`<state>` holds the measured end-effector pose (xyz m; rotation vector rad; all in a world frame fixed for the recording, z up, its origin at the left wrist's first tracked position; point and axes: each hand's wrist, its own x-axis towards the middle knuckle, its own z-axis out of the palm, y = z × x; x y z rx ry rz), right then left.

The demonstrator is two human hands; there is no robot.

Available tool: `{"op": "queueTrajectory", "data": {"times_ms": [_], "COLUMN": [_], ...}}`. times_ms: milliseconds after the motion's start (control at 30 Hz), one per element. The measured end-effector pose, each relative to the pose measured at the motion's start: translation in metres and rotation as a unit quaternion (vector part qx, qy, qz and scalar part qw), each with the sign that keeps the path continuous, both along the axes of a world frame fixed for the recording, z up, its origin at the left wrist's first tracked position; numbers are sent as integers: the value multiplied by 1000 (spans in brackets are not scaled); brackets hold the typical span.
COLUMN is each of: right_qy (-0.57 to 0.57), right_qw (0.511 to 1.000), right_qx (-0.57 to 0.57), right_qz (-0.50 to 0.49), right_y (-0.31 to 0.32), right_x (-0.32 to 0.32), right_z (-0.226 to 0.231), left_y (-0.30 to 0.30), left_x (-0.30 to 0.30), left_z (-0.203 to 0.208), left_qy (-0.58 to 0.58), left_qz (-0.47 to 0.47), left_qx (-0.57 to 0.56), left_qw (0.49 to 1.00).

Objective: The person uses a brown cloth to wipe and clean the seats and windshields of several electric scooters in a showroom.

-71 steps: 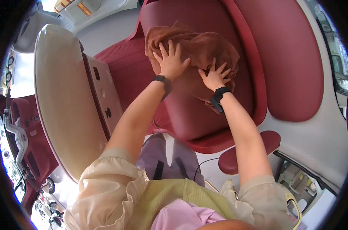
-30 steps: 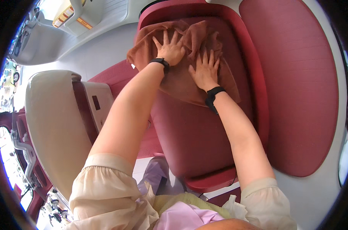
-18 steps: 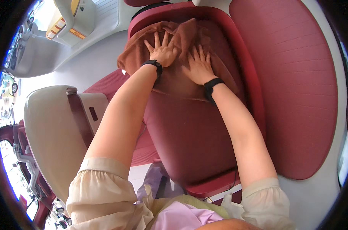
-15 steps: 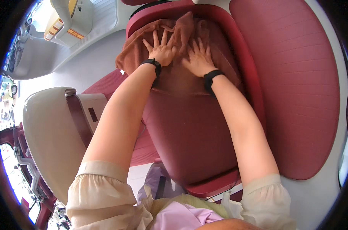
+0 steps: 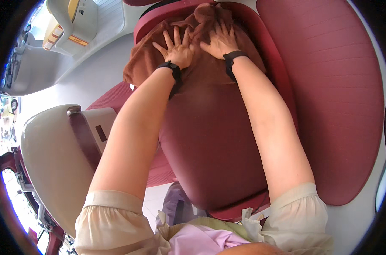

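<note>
A brown cloth towel [image 5: 148, 57] lies over the far end of a dark red padded seat [image 5: 214, 144], bunched into folds at its far edge. My left hand [image 5: 178, 50] rests flat on the towel with its fingers spread. Beside it, my right hand [image 5: 220, 42] also presses flat on the cloth, fingers apart and thumb pointing toward the left hand. A ridge of crumpled cloth rises between and beyond the hands. Black bands circle both wrists. The towel's near edge runs across the seat just below my wrists.
To the right stands a large red padded panel [image 5: 324, 102] with a pale rim. A beige armrest-like housing [image 5: 53, 161] is at my left. Farther left, a cream and yellow unit [image 5: 76, 29] sits on a pale ledge. A lilac-grey item [image 5: 176, 204] shows below the seat.
Both hands have slid farther away from me over the seat, and the towel has moved with them. Its near edge is farther off, baring more of the seat.
</note>
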<state>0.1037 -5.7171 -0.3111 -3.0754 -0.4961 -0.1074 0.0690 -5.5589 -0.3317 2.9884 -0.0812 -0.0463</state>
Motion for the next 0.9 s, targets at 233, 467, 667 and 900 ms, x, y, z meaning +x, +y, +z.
{"op": "queueTrajectory", "data": {"times_ms": [233, 467, 667, 900], "right_qy": [54, 77, -47, 69], "right_qw": [961, 959, 968, 980], "right_qx": [-19, -3, -34, -49], "right_qz": [-271, -274, -244, -182], "right_y": [-25, -50, -24, 28], "right_x": [-8, -51, -136, -216], "right_z": [19, 15, 16, 28], "left_y": [1, -3, -2, -3], "left_x": [6, 6, 5, 5], "left_z": [4, 6, 4, 3], "left_qy": [42, 49, 41, 32], "left_qz": [2, 20, 21, 13], "left_qx": [3, 5, 7, 24], "left_qw": [999, 999, 999, 999]}}
